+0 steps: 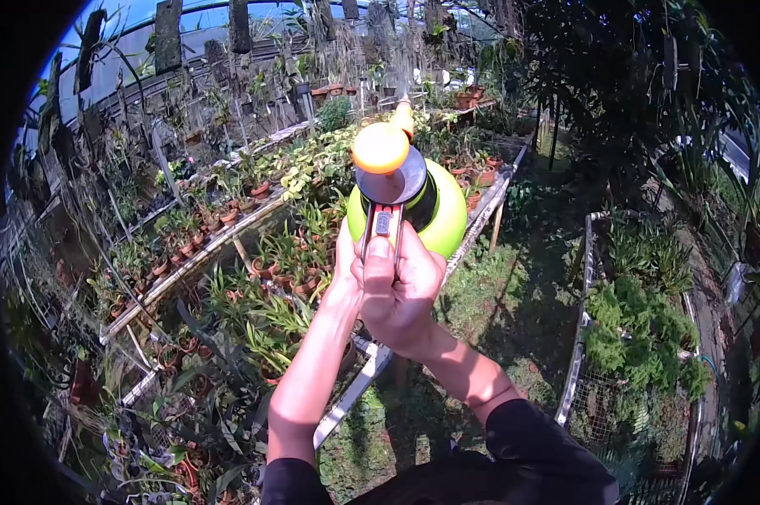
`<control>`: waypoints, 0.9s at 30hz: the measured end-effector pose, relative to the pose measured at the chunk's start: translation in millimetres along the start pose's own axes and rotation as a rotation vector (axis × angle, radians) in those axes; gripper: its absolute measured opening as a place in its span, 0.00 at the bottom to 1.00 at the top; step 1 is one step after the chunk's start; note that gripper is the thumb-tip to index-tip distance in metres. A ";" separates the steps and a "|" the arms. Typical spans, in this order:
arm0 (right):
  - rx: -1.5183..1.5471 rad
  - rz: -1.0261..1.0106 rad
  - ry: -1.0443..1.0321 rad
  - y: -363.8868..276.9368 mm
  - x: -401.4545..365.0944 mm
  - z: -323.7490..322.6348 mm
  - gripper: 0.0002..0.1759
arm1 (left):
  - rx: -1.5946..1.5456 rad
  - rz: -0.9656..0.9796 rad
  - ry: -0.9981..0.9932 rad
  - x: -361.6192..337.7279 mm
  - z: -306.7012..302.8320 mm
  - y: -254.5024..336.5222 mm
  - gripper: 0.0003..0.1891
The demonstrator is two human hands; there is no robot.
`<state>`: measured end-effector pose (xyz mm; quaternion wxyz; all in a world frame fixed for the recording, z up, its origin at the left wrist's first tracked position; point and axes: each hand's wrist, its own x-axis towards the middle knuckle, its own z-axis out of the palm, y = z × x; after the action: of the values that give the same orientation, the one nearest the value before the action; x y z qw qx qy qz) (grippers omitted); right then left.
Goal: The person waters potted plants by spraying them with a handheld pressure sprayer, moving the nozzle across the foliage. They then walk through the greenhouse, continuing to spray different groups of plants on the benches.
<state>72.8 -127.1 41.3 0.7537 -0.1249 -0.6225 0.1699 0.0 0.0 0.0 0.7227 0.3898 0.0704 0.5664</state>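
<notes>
View from a head-worn camera, looking down over a plant nursery in bright sun. A person holds a lime-green pressure sprayer bottle (443, 219) raised at the centre of the view, above the near end of a long slatted counter (196, 255) crowded with small potted plants (266, 252). The bottle's orange pump knob (380, 147) faces the camera, and its orange nozzle (404, 116) points away and upward toward the rows of pots. The right hand (401, 290) is wrapped tight around the sprayer's handle, with the thumb laid on the grey trigger lever (383, 223). The left hand (343, 265) is pressed against the handle's left side; its fingers are hidden, so it is unclear whether it grips or only steadies. Both forearms rise from dark sleeves at the bottom edge and meet at the bottle, wrists close together. By the look of it, the spraying is under way or about to start. Whether mist is leaving the nozzle is too faint to tell, and nothing shows which pots are already wet, so most of the counter seems yet to be covered. To the right, across a grass path (489, 295), stands a wire-mesh bench (578, 337) of leafy greens.
</notes>
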 end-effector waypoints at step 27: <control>-0.017 -0.209 0.064 163.5 154.5 -105.4 0.16 | 0.103 0.034 -0.078 222.4 27.9 -29.1 0.22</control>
<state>185.5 87.9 93.9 0.7858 -0.0710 -0.6090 0.0813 114.9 179.2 76.0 0.6941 0.4495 0.0644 0.5586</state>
